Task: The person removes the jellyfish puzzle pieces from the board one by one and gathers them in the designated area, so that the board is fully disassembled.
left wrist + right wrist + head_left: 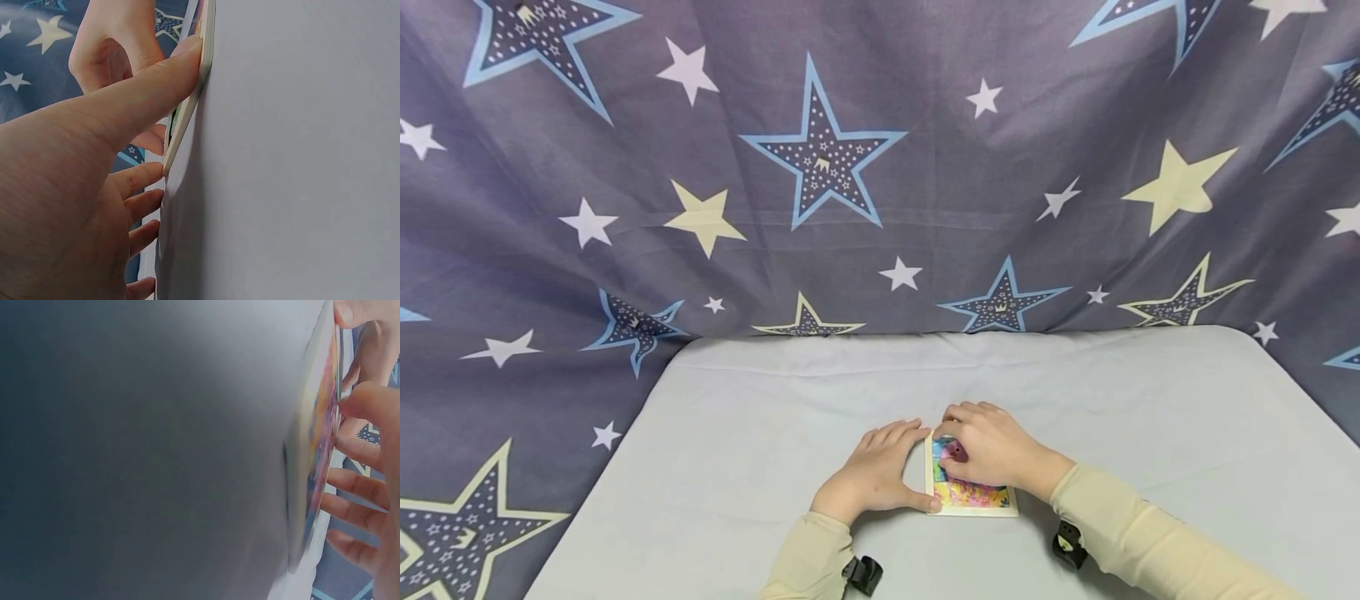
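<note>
Head view: 1 pale-framed picture board (973, 497), on the bench (760, 433), mid-width. Left hand (874, 473): grip unclenched, thumb and fingers along the board's left side, presumably against sliding. Right hand (988, 446): bent over the board; whether pinching, cannot tell.

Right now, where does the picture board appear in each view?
Head: the picture board is below and right of centre.
Left wrist: upper middle, seen nearly edge-on.
Right wrist: right of centre, a narrow slanted strip.
Shared landmark: the left hand, touching the board.
</note>
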A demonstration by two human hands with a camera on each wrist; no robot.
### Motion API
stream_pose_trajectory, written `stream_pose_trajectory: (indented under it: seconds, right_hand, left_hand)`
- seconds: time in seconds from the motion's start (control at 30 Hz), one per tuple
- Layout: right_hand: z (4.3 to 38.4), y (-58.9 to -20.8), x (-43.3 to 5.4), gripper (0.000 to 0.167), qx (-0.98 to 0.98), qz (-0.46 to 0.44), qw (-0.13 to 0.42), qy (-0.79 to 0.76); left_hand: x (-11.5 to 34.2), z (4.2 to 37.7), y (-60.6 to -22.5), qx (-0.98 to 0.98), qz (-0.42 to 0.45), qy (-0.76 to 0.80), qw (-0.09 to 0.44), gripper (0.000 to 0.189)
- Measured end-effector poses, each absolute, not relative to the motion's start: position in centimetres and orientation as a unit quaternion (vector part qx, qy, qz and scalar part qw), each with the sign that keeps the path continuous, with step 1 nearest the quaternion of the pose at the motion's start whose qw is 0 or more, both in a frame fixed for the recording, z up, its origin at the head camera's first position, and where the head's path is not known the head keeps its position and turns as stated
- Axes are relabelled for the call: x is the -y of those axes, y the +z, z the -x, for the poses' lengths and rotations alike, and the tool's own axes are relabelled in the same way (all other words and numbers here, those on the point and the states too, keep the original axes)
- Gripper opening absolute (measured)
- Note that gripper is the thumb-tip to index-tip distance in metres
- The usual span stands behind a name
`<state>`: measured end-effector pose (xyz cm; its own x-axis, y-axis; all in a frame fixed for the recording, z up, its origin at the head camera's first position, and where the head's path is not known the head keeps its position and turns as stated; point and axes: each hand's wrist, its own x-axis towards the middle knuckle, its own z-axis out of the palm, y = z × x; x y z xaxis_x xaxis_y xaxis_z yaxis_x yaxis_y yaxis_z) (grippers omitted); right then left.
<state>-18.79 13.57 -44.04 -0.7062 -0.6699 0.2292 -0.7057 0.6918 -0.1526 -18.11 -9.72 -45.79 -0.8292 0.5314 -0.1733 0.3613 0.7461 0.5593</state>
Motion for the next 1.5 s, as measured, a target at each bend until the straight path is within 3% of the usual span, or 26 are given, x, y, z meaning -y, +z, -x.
stream_pose_trajectory:
  seconds: [0.53, 0.8, 1.17, 1.5]
  right_hand:
    - [18.5, -44.3, -13.7, 0.033, 0.911, -0.379, 0.086, 0.134]
    - [18.8, -44.1, -14.0, 0.035, 0.897, -0.393, 0.118, 0.166]
    - [19.4, -43.4, -16.6, 0.036, 0.916, -0.36, 0.097, 0.145]
    - [20.1, -43.5, -19.4, 0.036, 0.925, -0.341, 0.111, 0.127]
  left_hand:
    - [9.8, 18.2, -46.0, -0.92, -0.243, 0.263, 0.163, 0.108]
    - [9.8, 17.5, -44.9, -0.92, -0.252, 0.253, 0.158, 0.107]
    - [9.6, 17.4, -44.6, -0.922, -0.248, 0.248, 0.163, 0.105]
    - [9.5, 17.1, -44.0, -0.923, -0.247, 0.246, 0.161, 0.104]
